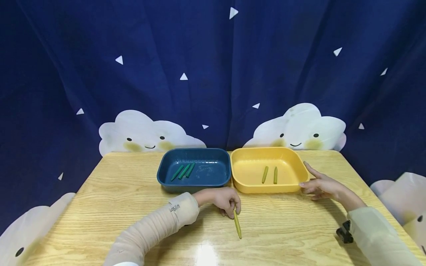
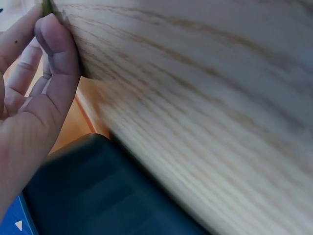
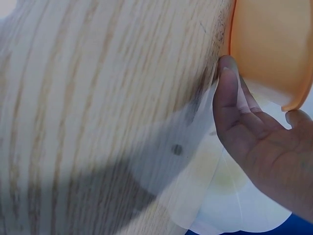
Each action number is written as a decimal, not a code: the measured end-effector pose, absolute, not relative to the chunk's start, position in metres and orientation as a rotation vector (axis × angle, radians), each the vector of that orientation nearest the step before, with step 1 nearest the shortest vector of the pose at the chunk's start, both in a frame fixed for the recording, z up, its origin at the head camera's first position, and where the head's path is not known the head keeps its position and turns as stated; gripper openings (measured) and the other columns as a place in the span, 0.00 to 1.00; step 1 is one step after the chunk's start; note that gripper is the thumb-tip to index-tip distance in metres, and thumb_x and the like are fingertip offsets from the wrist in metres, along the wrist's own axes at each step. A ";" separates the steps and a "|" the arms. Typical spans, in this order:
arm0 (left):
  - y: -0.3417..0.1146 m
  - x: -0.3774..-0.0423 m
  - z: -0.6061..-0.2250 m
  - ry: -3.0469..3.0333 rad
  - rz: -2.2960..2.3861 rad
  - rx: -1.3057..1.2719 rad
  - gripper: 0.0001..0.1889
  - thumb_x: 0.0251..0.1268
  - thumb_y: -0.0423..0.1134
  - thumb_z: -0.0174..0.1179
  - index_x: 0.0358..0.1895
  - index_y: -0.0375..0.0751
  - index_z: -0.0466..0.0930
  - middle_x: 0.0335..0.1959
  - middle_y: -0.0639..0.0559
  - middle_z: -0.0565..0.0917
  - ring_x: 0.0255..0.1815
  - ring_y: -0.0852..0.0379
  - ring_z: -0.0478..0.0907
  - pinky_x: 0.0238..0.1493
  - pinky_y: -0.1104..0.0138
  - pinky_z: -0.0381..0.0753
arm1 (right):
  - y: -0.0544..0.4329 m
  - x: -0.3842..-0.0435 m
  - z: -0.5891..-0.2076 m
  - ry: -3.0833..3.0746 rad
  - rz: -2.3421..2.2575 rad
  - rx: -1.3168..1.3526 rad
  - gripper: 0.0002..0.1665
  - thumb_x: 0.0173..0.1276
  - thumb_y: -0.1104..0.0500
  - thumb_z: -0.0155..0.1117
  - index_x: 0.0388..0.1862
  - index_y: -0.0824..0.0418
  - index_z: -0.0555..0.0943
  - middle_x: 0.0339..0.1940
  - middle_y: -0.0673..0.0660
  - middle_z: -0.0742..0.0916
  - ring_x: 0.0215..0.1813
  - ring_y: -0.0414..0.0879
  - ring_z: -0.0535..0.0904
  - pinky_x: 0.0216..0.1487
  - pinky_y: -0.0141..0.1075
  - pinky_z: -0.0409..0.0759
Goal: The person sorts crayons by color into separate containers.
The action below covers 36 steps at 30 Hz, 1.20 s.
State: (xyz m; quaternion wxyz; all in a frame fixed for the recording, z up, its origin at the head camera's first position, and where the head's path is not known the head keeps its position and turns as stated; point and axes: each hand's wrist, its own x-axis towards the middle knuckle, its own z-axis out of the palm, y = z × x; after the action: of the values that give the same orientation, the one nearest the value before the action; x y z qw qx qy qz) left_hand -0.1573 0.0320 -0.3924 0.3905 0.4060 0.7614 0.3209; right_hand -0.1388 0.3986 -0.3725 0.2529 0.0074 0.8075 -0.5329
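My left hand (image 1: pixel 226 200) pinches one end of a yellow crayon (image 1: pixel 237 225) between thumb and fingers, in front of the two trays. The crayon slants down towards me, close over the table. In the left wrist view only a bit of the crayon (image 2: pixel 47 7) shows at the fingertips. My right hand (image 1: pixel 324 186) touches the right front corner of a yellow tray (image 1: pixel 266 189) with its fingers spread. Two more yellow crayons (image 1: pixel 275 175) lie inside that tray. In the right wrist view, fingertips are right at the tray's wall (image 3: pixel 269 58).
Left of the yellow tray stands a dark blue tray (image 1: pixel 196 188) with three green crayons (image 1: pixel 184 171) in it. Both trays sit near the back of the wooden table (image 1: pixel 133 199). Behind hangs a dark blue curtain (image 1: pixel 206 48) with white clouds and triangles.
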 end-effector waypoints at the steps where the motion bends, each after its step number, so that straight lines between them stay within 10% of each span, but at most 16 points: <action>1: 0.032 -0.157 -0.392 1.940 0.808 1.040 0.07 0.48 0.20 0.63 0.32 0.28 0.81 0.14 0.47 0.77 0.13 0.59 0.71 0.18 0.70 0.75 | 0.399 -0.139 -0.372 2.196 -1.449 0.019 0.60 0.63 0.54 0.60 0.69 0.52 0.21 0.45 0.59 0.81 0.44 0.52 0.79 0.41 0.46 0.76; 36: 0.031 -0.157 -0.355 1.909 1.142 1.212 0.05 0.53 0.26 0.63 0.32 0.26 0.81 0.24 0.49 0.82 0.25 0.52 0.78 0.31 0.59 0.79 | 0.399 -0.140 -0.374 2.194 -1.454 0.042 0.60 0.63 0.54 0.61 0.69 0.51 0.22 0.45 0.60 0.80 0.44 0.52 0.79 0.43 0.48 0.76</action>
State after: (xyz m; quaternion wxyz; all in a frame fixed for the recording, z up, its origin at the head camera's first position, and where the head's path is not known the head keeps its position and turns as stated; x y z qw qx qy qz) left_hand -0.1567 0.0308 -0.3549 0.2995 0.4564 0.7190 0.4301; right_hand -0.1399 0.3988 -0.3741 0.2518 0.0156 0.8065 -0.5347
